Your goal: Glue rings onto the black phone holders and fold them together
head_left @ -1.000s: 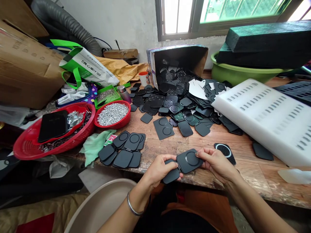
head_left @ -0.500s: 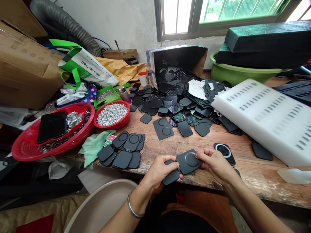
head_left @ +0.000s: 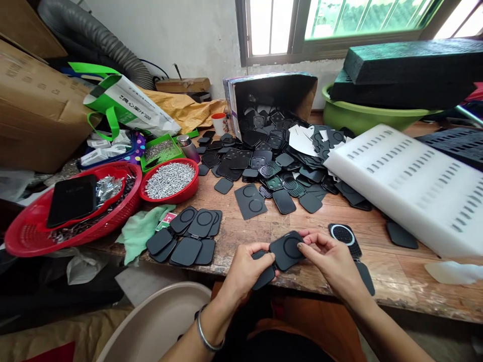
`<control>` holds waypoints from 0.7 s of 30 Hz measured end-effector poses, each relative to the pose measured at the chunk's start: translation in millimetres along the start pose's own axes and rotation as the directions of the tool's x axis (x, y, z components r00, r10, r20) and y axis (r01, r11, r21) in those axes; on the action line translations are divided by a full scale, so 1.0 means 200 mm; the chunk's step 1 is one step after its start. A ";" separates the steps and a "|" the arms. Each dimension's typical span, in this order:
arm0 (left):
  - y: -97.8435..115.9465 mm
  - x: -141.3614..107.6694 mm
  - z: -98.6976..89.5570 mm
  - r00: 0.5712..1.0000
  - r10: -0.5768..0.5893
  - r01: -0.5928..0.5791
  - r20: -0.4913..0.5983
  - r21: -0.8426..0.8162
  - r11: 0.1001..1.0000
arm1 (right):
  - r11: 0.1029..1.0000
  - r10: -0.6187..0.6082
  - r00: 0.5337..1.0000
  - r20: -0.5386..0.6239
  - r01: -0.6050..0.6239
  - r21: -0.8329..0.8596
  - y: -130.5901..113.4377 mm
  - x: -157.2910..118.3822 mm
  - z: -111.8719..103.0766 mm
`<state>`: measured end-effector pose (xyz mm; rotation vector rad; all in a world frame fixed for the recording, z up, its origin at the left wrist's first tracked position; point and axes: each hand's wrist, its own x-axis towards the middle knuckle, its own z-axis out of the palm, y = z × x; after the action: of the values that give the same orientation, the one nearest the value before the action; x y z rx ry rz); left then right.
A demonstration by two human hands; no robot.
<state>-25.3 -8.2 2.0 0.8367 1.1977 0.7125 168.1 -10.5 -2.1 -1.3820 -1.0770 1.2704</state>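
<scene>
Steadying the folding pad (head_left: 280, 254) from both ends seems wise: at the desk's (head_left: 237, 229) front edge, the left hand (head_left: 247, 266) grips its nearer panel (head_left: 264, 279) and the right hand (head_left: 332, 256) pinches the ringed panel's (head_left: 290, 246) edge. Overlapping pads (head_left: 186, 250) lie to the left, while a white-ringed pad (head_left: 342, 234) by the right wrist and a white foam block (head_left: 407, 181) crowd the other side.

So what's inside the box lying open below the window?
Inside the box is a jumbled heap of flat black parts, reaching out onto the table. Whatever lies beneath the heap is covered; the back is too dark to tell.
</scene>
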 end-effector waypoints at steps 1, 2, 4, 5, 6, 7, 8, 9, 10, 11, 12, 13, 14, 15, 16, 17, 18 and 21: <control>0.00 0.00 0.00 1.000 0.008 -0.008 -0.004 0.016 1.000 | 0.998 -0.046 0.999 -0.019 0.045 -0.037 0.00 -0.01 0.00; 0.01 -0.01 0.01 1.000 0.018 -0.018 -0.009 0.029 0.999 | 0.992 -0.100 0.994 -0.043 0.096 -0.084 0.01 -0.01 0.00; 0.02 -0.01 0.01 0.999 0.041 -0.041 -0.014 0.050 0.998 | 0.960 -0.208 0.975 -0.082 0.188 -0.205 0.01 -0.02 0.00; 0.02 -0.01 0.01 0.999 0.053 -0.052 -0.013 0.058 0.997 | 0.939 -0.249 0.964 -0.092 0.217 -0.266 0.01 -0.02 0.01; 0.02 -0.02 0.02 0.998 0.061 -0.060 -0.015 0.065 0.996 | 0.921 -0.271 0.958 -0.093 0.230 -0.314 0.01 -0.03 0.01; 0.02 -0.02 0.02 0.997 0.070 -0.068 -0.016 0.071 0.995 | 0.909 -0.279 0.956 -0.092 0.232 -0.345 0.01 -0.03 0.01; 0.02 -0.02 0.02 0.997 0.076 -0.074 -0.016 0.078 0.994 | 0.903 -0.281 0.956 -0.091 0.231 -0.361 0.02 -0.03 0.02; 0.02 -0.02 0.02 0.997 0.081 -0.079 -0.018 0.083 0.993 | 0.901 -0.281 0.955 -0.090 0.231 -0.367 0.02 -0.04 0.02; 0.02 -0.02 0.03 0.996 0.085 -0.083 -0.021 0.087 0.993 | 0.900 -0.286 0.954 -0.091 0.235 -0.368 0.02 -0.04 0.02; 0.03 -0.02 0.03 0.996 0.088 -0.086 -0.021 0.091 0.992 | 0.896 -0.299 0.950 -0.091 0.247 -0.370 0.02 -0.04 0.02; 0.03 -0.02 0.03 0.996 0.091 -0.089 -0.020 0.093 0.992 | 0.886 -0.323 0.942 -0.091 0.267 -0.380 0.03 -0.04 0.02; 0.03 -0.02 0.03 0.995 0.094 -0.092 -0.019 0.095 0.991 | 0.869 -0.357 0.929 -0.091 0.295 -0.397 0.03 -0.04 0.02; 0.03 -0.02 0.03 0.995 0.097 -0.095 -0.018 0.096 0.991 | 0.846 -0.398 0.913 -0.089 0.329 -0.419 0.03 -0.04 0.02; 0.03 -0.02 0.03 0.995 0.102 -0.100 -0.018 0.099 0.990 | 0.819 -0.441 0.893 -0.085 0.362 -0.445 0.03 -0.05 0.02; 0.03 -0.02 0.03 0.994 0.110 -0.108 -0.018 0.103 0.989 | 0.789 -0.483 0.872 -0.081 0.393 -0.472 0.03 -0.05 0.02; 0.03 -0.02 0.03 0.993 0.119 -0.116 -0.020 0.108 0.987 | 0.758 -0.519 0.851 -0.075 0.418 -0.501 0.03 -0.05 0.02; 0.03 -0.02 0.03 0.991 0.128 -0.125 -0.022 0.112 0.986 | 0.729 -0.551 0.832 -0.071 0.438 -0.526 0.03 -0.05 0.02; 0.03 -0.02 0.03 0.989 0.145 -0.140 -0.032 0.116 0.983 | 0.656 -0.621 0.781 -0.063 0.474 -0.588 0.01 -0.05 0.02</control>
<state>-19.9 -9.8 9.1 1.0144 1.2316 0.7861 163.3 -21.2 -3.2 -1.4025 -1.5924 0.3088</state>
